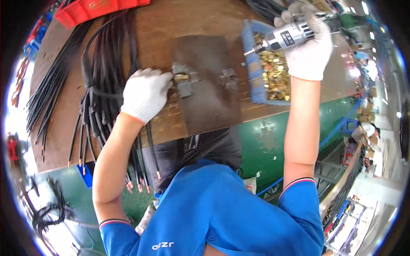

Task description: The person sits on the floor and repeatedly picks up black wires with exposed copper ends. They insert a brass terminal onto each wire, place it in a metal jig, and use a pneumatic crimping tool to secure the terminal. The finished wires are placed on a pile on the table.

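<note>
In my raised right hand, gloved in white, is a silver-and-black electric screwdriver, its thin bit pointing left over the blue bin. My left hand, gloved too, rests at the left edge of a dark plate on the table. Its fingers are curled in beside a small metal fixture, and what they grip is hidden. A brass part sits in that fixture, right by my left fingertips. Another small metal fixture is on the plate's right side.
A blue bin full of small brass parts stands right of the plate. Bundles of black cables lie on the left, some hanging over the brown table's front edge. A red tray is at the far left.
</note>
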Tool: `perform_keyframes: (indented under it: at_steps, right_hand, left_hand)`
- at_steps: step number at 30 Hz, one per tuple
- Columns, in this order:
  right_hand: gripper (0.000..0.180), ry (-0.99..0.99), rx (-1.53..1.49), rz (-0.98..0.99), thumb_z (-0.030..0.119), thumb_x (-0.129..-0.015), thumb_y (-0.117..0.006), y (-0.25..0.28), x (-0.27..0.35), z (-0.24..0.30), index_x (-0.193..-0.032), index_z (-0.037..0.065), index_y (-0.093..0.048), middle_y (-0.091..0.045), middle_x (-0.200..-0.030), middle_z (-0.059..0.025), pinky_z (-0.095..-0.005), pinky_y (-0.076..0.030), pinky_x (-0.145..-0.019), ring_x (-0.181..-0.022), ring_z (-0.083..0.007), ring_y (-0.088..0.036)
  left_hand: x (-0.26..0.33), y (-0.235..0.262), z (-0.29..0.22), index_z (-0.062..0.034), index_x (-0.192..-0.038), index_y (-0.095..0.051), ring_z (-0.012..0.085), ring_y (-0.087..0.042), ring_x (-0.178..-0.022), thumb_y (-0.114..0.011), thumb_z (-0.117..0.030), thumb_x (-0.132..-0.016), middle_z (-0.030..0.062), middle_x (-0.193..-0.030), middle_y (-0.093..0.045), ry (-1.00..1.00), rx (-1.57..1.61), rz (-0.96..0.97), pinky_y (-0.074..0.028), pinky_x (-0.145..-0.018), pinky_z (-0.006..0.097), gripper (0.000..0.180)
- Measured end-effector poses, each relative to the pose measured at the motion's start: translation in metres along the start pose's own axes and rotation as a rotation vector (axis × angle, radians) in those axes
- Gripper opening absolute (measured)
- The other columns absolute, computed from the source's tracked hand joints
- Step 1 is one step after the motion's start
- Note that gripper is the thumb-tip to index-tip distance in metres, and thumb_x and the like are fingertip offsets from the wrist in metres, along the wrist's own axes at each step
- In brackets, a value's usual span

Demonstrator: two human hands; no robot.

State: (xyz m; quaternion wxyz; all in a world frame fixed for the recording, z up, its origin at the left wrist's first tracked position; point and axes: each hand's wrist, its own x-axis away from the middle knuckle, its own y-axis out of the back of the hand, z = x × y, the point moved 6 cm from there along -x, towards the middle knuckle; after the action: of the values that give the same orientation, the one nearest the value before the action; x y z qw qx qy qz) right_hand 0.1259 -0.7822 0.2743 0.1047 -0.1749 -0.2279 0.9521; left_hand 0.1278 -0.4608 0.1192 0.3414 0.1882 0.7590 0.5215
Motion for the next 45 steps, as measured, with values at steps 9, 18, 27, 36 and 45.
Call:
perform_keyframes:
  at_steps: [9, 18, 27, 36, 45]
  right_hand:
    - [0.023, -0.281, 0.502, -0.509, 0.024, -0.091, -0.083, 0.176, 0.036, -0.026, -0.1, 0.008, -0.07, -0.069, -0.076, -0.0053, -0.0339, -0.053, -0.051, -0.055, -0.0193, -0.064]
    - [0.039, -0.289, 1.084, -0.472, 0.034, -0.09, -0.085, 0.212, 0.037, -0.016, -0.105, -0.001, -0.077, -0.073, -0.085, -0.0052, -0.035, -0.05, -0.071, -0.073, -0.0148, -0.064]
    - [0.035, 0.006, 1.116, 0.076, 0.03, -0.101, -0.074, 0.007, 0.106, -0.044, -0.128, 0.007, -0.073, -0.075, -0.115, -0.0134, -0.0373, -0.057, -0.094, -0.101, -0.0241, -0.073]
    - [0.023, -0.231, 0.656, 0.396, 0.011, -0.107, -0.066, -0.055, 0.133, -0.128, -0.125, -0.002, -0.071, -0.076, -0.112, -0.0068, -0.0284, -0.056, -0.092, -0.102, -0.0114, -0.069]
    - [0.02, -0.487, 0.435, 0.253, 0.012, -0.105, -0.068, -0.044, 0.134, -0.14, -0.119, -0.001, -0.075, -0.077, -0.104, -0.0045, -0.0255, -0.054, -0.085, -0.096, -0.0092, -0.068]
  left_hand:
    - [0.004, 0.038, -0.025, -0.0121, -0.105, -0.077, 0.0347, -0.072, -0.086, -0.072, -0.024, -0.095, 0.0119, -0.084, -0.071, 0.062, 0.143, -0.056, -0.056, -0.078, 0.048, 0.016]
    - [0.002, 0.046, -0.037, -0.0088, -0.104, -0.079, 0.0374, -0.071, -0.084, -0.075, -0.022, -0.092, 0.0148, -0.084, -0.071, 0.031, 0.185, -0.021, -0.056, -0.078, 0.049, 0.018]
    - [0.001, 0.052, -0.043, -0.0084, -0.101, -0.079, 0.0356, -0.07, -0.08, -0.077, -0.022, -0.09, 0.0131, -0.08, -0.07, -0.049, 0.164, -0.035, -0.055, -0.075, 0.047, 0.018]
    - [0.004, 0.066, -0.046, -0.0068, -0.106, -0.077, 0.0352, -0.069, -0.079, -0.077, -0.021, -0.09, 0.0129, -0.081, -0.069, -0.013, 0.265, -0.094, -0.055, -0.073, 0.045, 0.021]
    - [0.011, 0.076, -0.061, -0.0093, -0.091, -0.069, 0.0307, -0.064, -0.074, -0.077, -0.017, -0.084, 0.0077, -0.075, -0.063, -0.076, 0.051, -0.197, -0.05, -0.067, 0.045, 0.013]
